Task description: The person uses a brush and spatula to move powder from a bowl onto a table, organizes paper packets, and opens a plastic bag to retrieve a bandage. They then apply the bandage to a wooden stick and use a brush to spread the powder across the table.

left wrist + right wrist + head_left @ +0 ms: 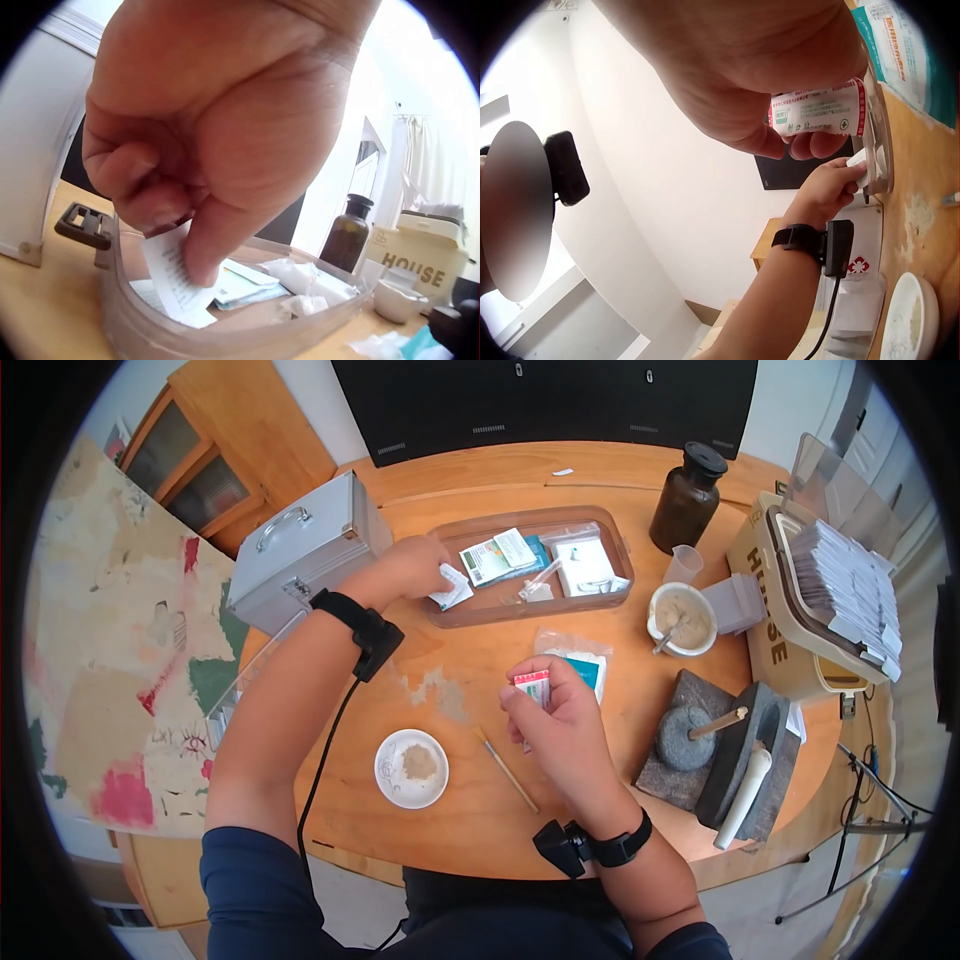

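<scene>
My left hand [425, 565] reaches over the left end of a clear brownish plastic tray [478, 604]. Between thumb and fingers it pinches a folded white slip of printed paper [176, 274]. Inside the tray lie a white-and-green packet [495, 558], a blue packet [540, 552] and a white square pack in clear plastic [588, 570]. Nearer my body, above the table, my right hand [565, 720] holds a wrapped adhesive bandage [817, 112], white with red ends and green print. Just beyond that hand, a teal-and-white packet [585, 670] lies on the table.
A silver case [310, 545] stands left of the tray. In front are a white dish [384, 785] with beige powder and a thin brush [508, 772]. To the right stand a brown bottle [685, 505], a mortar [656, 622], a stone grinder [683, 740] and a cream box [768, 600].
</scene>
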### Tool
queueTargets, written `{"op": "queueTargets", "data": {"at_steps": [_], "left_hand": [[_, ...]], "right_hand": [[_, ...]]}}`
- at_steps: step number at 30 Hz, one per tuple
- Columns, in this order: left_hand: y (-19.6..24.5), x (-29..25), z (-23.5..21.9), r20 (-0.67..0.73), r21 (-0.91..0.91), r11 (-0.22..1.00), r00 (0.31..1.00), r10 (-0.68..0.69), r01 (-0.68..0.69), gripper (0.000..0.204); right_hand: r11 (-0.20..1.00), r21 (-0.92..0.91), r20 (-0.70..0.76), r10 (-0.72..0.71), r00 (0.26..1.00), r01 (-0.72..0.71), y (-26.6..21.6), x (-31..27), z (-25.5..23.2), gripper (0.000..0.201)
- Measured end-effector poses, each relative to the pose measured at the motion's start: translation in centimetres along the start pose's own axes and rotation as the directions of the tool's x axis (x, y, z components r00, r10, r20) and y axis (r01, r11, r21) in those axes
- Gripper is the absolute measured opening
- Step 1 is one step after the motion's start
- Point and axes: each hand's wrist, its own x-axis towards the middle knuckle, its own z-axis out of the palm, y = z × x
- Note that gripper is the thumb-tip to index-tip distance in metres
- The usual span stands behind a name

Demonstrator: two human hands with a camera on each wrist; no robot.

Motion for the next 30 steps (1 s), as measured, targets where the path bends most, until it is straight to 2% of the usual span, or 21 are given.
{"op": "queueTargets", "data": {"at_steps": [2, 4, 7, 11, 13, 14, 16, 17, 18, 19, 22, 26, 28, 30], "left_hand": [[-0.2, -0.2, -0.6, 0.012, -0.057, 0.998, 1.000, -0.008, 0.009, 0.028], [-0.1, -0.6, -1.2, 0.056, -0.140, 0.986, 0.995, -0.085, 0.092, 0.028], [0.6, -1.2, -1.7, 0.081, -0.185, 0.981, 0.995, -0.053, 0.067, 0.024], [-0.1, -0.9, -0.9, -0.007, -0.299, 0.954, 0.999, -0.038, 0.034, 0.018], [0.3, -1.0, -1.3, 0.076, -0.640, 0.748, 0.983, -0.169, 0.179, 0.011], [0.7, -1.4, -1.7, 0.077, -0.638, 0.750, 0.983, -0.166, 0.176, 0.011], [1.7, -2.8, -2.0, -0.083, -0.695, 0.718, 0.995, -0.061, -0.014, 0.012], [1.8, -3.2, -1.7, -0.082, -0.690, 0.723, 0.995, -0.054, -0.017, 0.012], [1.5, -3.5, -1.5, -0.304, -0.547, 0.794, 0.947, 0.105, -0.264, 0.012], [1.6, -3.8, -1.4, -0.482, -0.347, 0.807, 0.829, 0.284, -0.478, 0.012], [2.2, -5.3, -1.2, -0.530, -0.249, 0.833, 0.790, 0.309, -0.494, 0.015], [2.2, -6.3, -1.3, -0.542, -0.302, 0.780, 0.772, 0.332, -0.548, 0.016], [1.7, -6.1, -0.7, -0.499, -0.593, 0.627, 0.842, 0.207, -0.505, 0.021], [2.0, -6.4, -0.6, -0.478, -0.613, 0.642, 0.863, 0.162, -0.460, 0.022]], "right_hand": [[0.998, -0.038, 0.003, -0.050, 0.999, 0.050, 0.4, 0.2, -0.1, 0.014], [0.999, -0.034, 0.002, -0.036, 0.999, 0.036, 0.3, 0.1, -0.1, 0.014], [0.999, -0.038, -0.007, -0.026, 1.000, 0.026, 0.3, 0.1, 0.0, 0.014], [1.000, -0.028, -0.015, -0.013, 1.000, 0.013, 0.2, 0.2, 0.0, 0.015], [1.000, -0.021, -0.011, -0.012, 1.000, 0.012, 0.1, 0.2, -0.1, 0.015], [1.000, -0.013, -0.007, -0.012, 1.000, 0.011, 0.1, 0.2, -0.2, 0.015], [1.000, 0.000, -0.008, -0.008, 1.000, 0.008, 0.3, 0.3, -0.2, 0.014], [1.000, 0.010, -0.004, -0.002, 1.000, 0.003, 0.3, 0.4, -0.2, 0.014], [1.000, 0.017, -0.010, -0.007, 1.000, 0.007, 0.2, 0.4, -0.2, 0.014], [1.000, 0.010, -0.012, 0.010, 1.000, -0.010, 0.1, 0.3, -0.2, 0.014], [1.000, 0.001, -0.009, 0.016, 1.000, -0.016, 0.1, 0.2, -0.1, 0.014], [1.000, -0.008, -0.011, 0.007, 1.000, -0.007, -0.2, 0.0, 0.0, 0.013], [1.000, -0.003, -0.012, 0.012, 1.000, -0.012, -0.2, 0.0, 0.1, 0.013], [1.000, 0.000, -0.011, 0.018, 1.000, -0.018, -0.4, -0.1, 0.1, 0.013]]}}
